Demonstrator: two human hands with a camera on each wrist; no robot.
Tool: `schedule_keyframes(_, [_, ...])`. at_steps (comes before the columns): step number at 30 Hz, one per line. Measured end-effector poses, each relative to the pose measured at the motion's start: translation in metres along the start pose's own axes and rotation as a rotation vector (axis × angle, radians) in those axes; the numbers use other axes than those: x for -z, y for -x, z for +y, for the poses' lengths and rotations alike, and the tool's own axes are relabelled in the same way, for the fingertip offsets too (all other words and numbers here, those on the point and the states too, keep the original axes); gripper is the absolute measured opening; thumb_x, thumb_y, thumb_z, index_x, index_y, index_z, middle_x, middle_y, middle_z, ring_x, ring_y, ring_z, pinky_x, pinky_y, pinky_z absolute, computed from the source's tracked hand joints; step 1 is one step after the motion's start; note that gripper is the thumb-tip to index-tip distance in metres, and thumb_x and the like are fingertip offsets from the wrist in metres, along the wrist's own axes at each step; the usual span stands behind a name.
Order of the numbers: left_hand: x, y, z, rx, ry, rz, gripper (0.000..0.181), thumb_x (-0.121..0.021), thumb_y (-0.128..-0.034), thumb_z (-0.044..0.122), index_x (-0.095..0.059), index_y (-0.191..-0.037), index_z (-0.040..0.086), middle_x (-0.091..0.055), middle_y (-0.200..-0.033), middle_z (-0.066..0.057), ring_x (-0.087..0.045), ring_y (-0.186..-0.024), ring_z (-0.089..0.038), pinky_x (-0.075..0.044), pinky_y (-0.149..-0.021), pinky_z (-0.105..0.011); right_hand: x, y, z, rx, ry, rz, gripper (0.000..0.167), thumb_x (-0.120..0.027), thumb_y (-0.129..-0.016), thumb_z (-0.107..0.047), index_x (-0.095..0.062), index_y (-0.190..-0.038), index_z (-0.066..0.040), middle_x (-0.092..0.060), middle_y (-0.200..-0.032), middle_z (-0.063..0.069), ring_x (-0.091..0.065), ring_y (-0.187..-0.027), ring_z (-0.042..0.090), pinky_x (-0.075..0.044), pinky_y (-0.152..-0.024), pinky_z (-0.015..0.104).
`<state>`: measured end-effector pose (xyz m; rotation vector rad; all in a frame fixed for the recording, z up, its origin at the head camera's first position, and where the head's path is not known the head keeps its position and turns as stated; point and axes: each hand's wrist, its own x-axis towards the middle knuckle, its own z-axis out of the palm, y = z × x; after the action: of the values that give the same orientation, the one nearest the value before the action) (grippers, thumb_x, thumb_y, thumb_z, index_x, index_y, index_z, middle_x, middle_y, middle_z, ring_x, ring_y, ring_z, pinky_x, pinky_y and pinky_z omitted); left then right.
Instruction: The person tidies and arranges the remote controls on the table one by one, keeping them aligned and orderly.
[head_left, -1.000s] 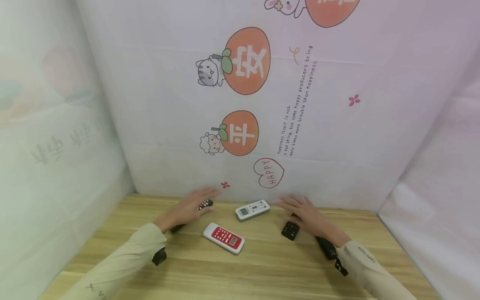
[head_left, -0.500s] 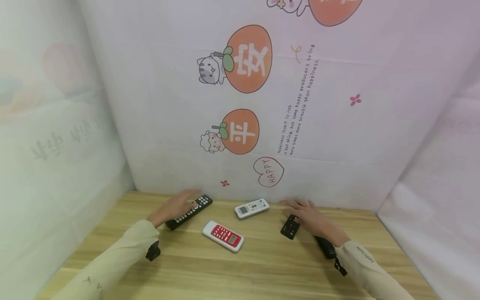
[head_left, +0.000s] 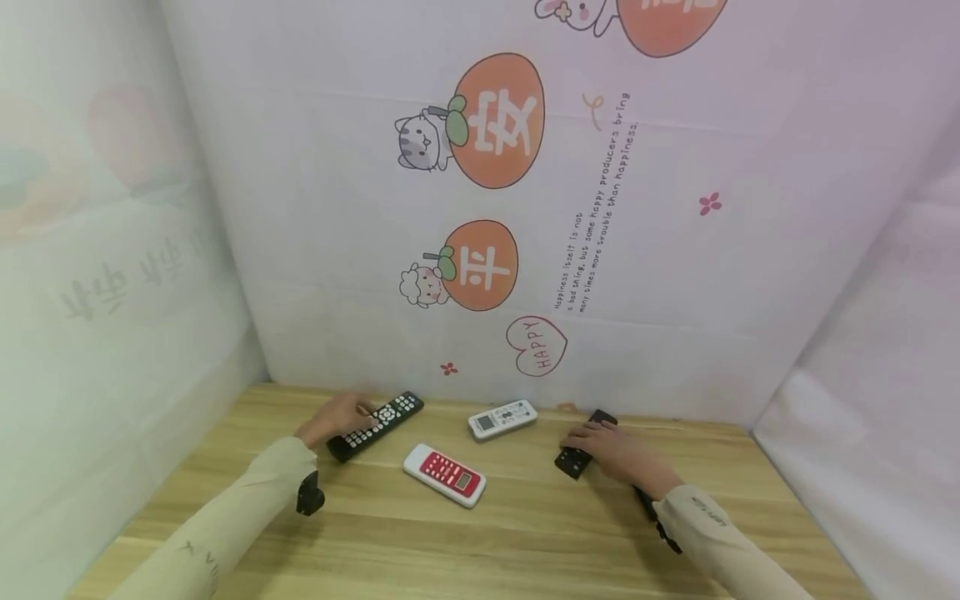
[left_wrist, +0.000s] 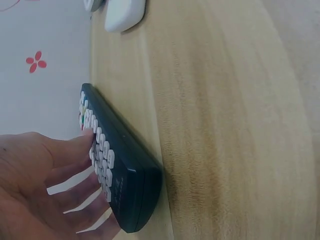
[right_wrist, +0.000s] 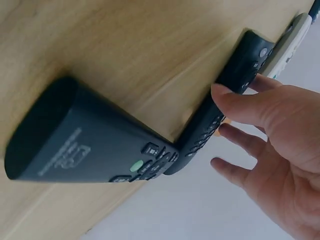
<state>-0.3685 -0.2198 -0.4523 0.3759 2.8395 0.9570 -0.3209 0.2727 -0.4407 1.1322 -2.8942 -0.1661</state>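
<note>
Toward the back left, a long black remote control [head_left: 401, 406] with white keys lies slanted on the wooden table. My left hand [head_left: 337, 417] holds its near half: in the left wrist view the thumb touches the keys [left_wrist: 102, 155] and the other fingers reach behind the far edge. On the right, my right hand [head_left: 603, 446] pinches a smaller black remote control [head_left: 573, 462], thumb on one side and index finger on the other. Its remaining fingers are spread apart. A third black remote control [right_wrist: 85, 135], with a green key, lies beside it, mostly under my right forearm in the head view.
Between the hands are a white remote [head_left: 504, 419] near the back wall and a white remote with a red face [head_left: 445, 475] nearer me. Printed white cloth [head_left: 645, 350] rises behind the wooden table [head_left: 480, 558] and along both sides.
My left hand has drawn back toward the near end of its remote, uncovering the far keys. My right hand has lowered onto the small black remote, which has shifted slightly toward me.
</note>
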Motion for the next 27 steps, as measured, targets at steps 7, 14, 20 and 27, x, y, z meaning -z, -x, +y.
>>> schedule_keyframes(7, [0.000,0.001,0.003,0.038,0.077,-0.004,0.038,-0.074,-0.0921,0.014,-0.069,-0.121,-0.011,-0.069,-0.118,-0.029,-0.069,-0.098,-0.032,-0.060,-0.085,-0.042,-0.002,-0.009,0.008,-0.006,0.000,0.059,0.045,-0.082,-0.082,0.004,-0.070,-0.124,-0.007,-0.070,-0.121,0.015,-0.066,-0.114,0.037,-0.054,-0.099,0.056])
schedule_keyframes(14, [0.001,0.002,0.008,0.050,0.049,0.024,0.038,-0.074,-0.0919,0.009,-0.067,-0.122,-0.014,-0.068,-0.120,-0.032,-0.068,-0.102,-0.037,-0.059,-0.090,-0.048,-0.003,-0.020,0.009,0.010,-0.106,0.153,0.037,-0.082,-0.086,-0.010,-0.072,-0.122,-0.005,-0.069,-0.130,0.018,-0.067,-0.119,0.037,-0.056,-0.098,0.051])
schedule_keyframes(20, [0.003,0.004,0.007,0.076,0.040,0.015,0.039,-0.073,-0.0926,0.010,-0.067,-0.123,-0.013,-0.069,-0.119,-0.031,-0.069,-0.098,-0.033,-0.060,-0.088,-0.045,-0.007,-0.023,0.005,0.028,-0.109,0.240,0.032,-0.081,-0.089,-0.008,-0.072,-0.120,-0.004,-0.070,-0.128,0.019,-0.068,-0.117,0.038,-0.058,-0.095,0.051])
schedule_keyframes(27, [0.005,0.004,0.010,0.071,-0.023,0.004,0.038,-0.074,-0.0935,0.012,-0.068,-0.123,-0.012,-0.070,-0.121,-0.031,-0.069,-0.104,-0.037,-0.058,-0.092,-0.049,0.001,-0.025,-0.006,-0.031,-0.191,0.373,0.034,-0.077,-0.094,-0.007,-0.065,-0.125,-0.003,-0.072,-0.111,0.011,-0.071,-0.095,0.026,-0.061,-0.080,0.041])
